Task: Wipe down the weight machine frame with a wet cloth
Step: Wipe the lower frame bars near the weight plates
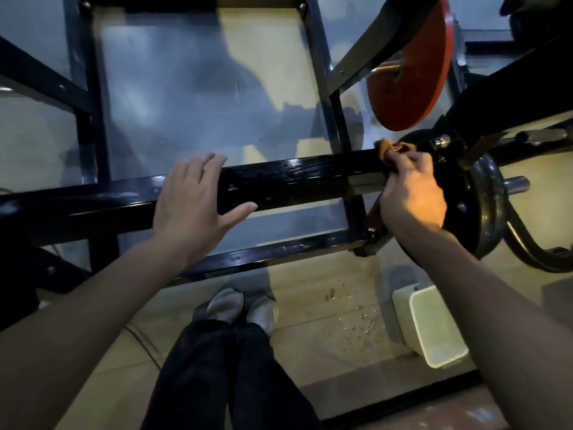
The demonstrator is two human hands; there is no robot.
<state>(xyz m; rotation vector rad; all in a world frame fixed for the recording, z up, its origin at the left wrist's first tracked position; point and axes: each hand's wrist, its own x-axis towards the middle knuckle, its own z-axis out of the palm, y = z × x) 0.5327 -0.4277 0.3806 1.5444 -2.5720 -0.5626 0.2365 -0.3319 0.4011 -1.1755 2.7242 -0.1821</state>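
Note:
A black square-tube bar of the weight machine frame [294, 178] runs across the middle of the view, its top wet and shiny. My right hand [412, 193] grips a small orange-brown cloth [393, 148] and presses it on the bar's right end, beside the black weight plates [483, 206]. My left hand [192, 200] lies flat on the bar farther left, fingers straight and spread, holding nothing.
A red weight plate [409, 66] hangs on a peg above the cloth. A white bucket [431, 324] stands on the floor at the lower right, with water drops [356, 324] beside it. More black frame tubes [90, 97] cross behind. My feet [242, 305] stand just below the bar.

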